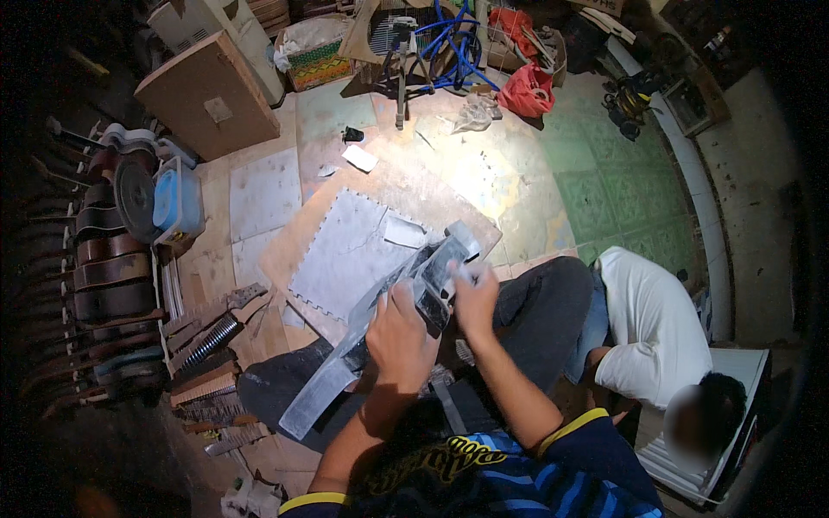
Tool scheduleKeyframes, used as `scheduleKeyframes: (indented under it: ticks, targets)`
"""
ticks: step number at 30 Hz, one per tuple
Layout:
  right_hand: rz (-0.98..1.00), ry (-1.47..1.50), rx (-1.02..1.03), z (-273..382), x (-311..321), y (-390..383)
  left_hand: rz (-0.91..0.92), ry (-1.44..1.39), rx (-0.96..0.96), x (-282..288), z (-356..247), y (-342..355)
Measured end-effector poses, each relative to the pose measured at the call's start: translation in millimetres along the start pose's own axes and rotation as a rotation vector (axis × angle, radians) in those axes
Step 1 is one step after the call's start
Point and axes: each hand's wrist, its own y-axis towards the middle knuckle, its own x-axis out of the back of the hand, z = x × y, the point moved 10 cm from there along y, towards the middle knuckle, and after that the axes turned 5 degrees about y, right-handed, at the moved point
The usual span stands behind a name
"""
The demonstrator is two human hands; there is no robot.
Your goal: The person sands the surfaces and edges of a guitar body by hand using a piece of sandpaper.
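A long, dusty grey-black piece with cutouts and a broad flat end point(318, 395) lies slantwise over my lap; its exact kind is unclear. My left hand point(399, 338) is wrapped round its middle, fingers over the upper face. Near its far end, my right hand point(475, 298) is closed against the edge, the fingertips blurred. Something pale shows at those fingers, too smeared to name. Beyond the piece lies a light grey foam mat point(337, 250) with toothed edges, and a small whitish folded sheet point(404, 231) rests on it.
Under the mat is a brown board point(278, 259). Saws and hand tools point(211, 341) lie at the left, beside a rack of curved pieces point(108, 268). A blue-lidded tub point(177, 203) stands there. Blue hose point(453, 47) lies at the back. A person in white point(652, 319) sits hunched at my right.
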Motion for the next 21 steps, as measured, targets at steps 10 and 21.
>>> scheduleKeyframes:
  ticks: [10,21]
  targets:
    - [0.063,-0.124,0.15,21,-6,4,-0.001,0.028,0.039,2,11,-3]
    - [-0.023,-0.015,-0.032,12,-5,9,-0.042,-0.004,0.075,7,16,-10]
